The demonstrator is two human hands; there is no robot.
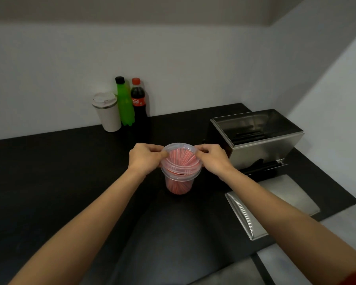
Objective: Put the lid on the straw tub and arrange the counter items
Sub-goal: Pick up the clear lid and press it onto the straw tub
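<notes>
A clear plastic tub point(179, 183) full of red-and-white straws stands on the black counter point(70, 171) in the middle of the head view. A clear round lid point(180, 159) sits tilted over its rim, the far edge raised. My left hand point(145, 158) pinches the lid's left edge. My right hand point(213, 160) pinches its right edge. Both forearms reach in from the bottom corners.
Against the back wall stand a white travel cup point(108, 112), a green bottle point(124, 101) and a cola bottle point(139, 103). An open steel box point(265, 145) sits at the right, with its steel lid point(275, 204) lying near the counter's right edge.
</notes>
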